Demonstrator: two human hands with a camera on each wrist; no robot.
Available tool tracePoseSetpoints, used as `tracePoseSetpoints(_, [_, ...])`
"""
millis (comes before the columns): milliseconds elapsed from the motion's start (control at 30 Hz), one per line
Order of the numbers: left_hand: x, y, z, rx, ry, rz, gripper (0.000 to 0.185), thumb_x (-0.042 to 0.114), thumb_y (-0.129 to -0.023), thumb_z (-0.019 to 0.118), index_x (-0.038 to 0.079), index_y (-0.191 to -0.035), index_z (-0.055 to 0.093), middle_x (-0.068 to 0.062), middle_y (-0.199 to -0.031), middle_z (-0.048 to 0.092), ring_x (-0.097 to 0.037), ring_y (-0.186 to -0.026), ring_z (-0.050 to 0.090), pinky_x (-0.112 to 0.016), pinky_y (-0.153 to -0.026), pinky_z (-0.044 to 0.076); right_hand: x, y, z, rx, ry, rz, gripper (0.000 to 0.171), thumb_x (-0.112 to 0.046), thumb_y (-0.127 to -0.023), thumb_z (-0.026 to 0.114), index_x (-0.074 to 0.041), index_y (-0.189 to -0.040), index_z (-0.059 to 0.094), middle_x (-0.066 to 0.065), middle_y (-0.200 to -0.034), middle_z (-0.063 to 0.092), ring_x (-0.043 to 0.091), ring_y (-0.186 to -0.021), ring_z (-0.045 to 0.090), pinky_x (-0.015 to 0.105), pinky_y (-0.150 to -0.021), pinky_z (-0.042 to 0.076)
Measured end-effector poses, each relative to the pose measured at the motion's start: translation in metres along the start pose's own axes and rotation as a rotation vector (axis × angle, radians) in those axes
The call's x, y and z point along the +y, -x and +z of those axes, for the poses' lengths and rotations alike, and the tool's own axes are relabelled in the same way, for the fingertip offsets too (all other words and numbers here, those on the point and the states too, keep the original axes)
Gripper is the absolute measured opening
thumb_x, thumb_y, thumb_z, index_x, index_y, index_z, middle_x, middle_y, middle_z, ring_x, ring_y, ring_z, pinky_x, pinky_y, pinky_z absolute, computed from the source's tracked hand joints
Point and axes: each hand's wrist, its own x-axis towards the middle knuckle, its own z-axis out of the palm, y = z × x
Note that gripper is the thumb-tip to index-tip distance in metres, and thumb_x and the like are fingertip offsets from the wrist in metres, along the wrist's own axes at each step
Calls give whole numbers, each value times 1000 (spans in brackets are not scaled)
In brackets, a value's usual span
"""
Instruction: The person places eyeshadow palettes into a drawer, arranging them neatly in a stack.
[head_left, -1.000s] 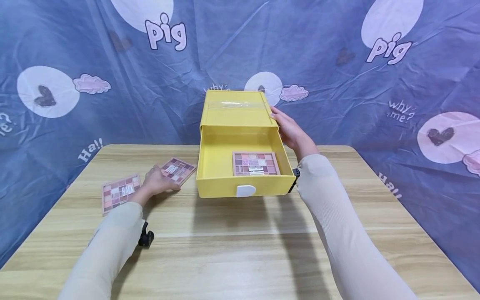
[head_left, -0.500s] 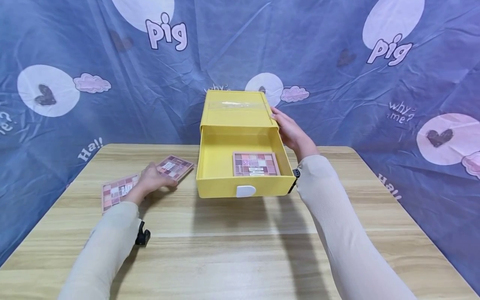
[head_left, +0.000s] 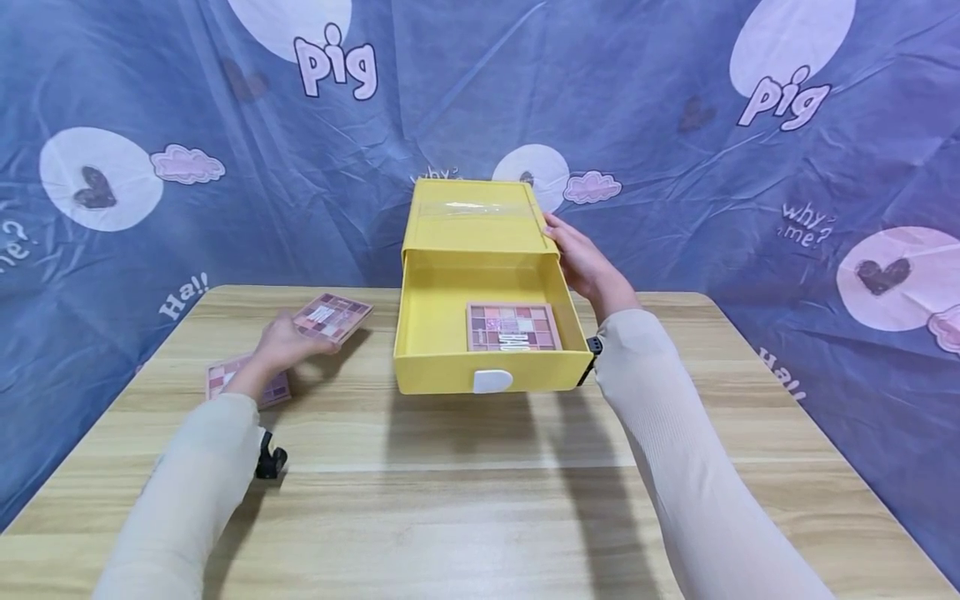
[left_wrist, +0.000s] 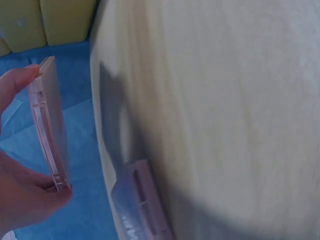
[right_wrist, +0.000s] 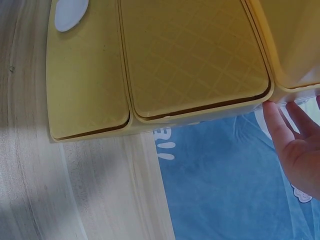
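Observation:
A pink eyeshadow palette (head_left: 335, 317) with a clear lid is held by its edges in my left hand (head_left: 281, 343), tilted and raised off the table. In the left wrist view the thumb and fingers pinch this palette (left_wrist: 49, 120) from opposite edges. Partly hidden under the left wrist, a second palette (head_left: 276, 389) lies on the table. A third palette (head_left: 513, 327) lies inside the pulled-out top drawer (head_left: 435, 375) of a yellow drawer unit (head_left: 480, 225). My right hand (head_left: 591, 268) rests against the unit's right side, fingers extended along it.
The light wooden table (head_left: 465, 517) runs back to a blue printed cloth (head_left: 637, 100). A white handle (head_left: 492, 382) marks the drawer's front. Lower drawers (right_wrist: 195, 60) of the unit appear shut in the right wrist view.
My left hand has lifted the palette off the table and drawn it left and back, over the second palette, which has shifted slightly. My right hand and the drawer unit stay put.

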Motion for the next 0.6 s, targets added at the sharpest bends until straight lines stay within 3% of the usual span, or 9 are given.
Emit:
tracePoseSetpoints(200, [10, 2, -14, -11, 53, 26, 114, 30, -64, 74, -18, -127, -7, -42, -120, 22, -50, -109, 28, -53, -94, 20, 0, 0, 0, 3, 26, 4, 48, -24, -93, 36, -24, -138, 20, 7, -133, 32, 19, -110, 38, 32, -90, 35])
tracePoseSetpoints(600, [41, 2, -43, 48, 12, 77, 111, 30, -67, 71, -18, -127, -9, -44, -125, 11, -52, -113, 20, -53, -95, 17, 0, 0, -1, 15, 32, 18, 49, -24, -93, 37, -26, -138, 19, 6, -133, 32, 19, -108, 39, 28, -84, 40])
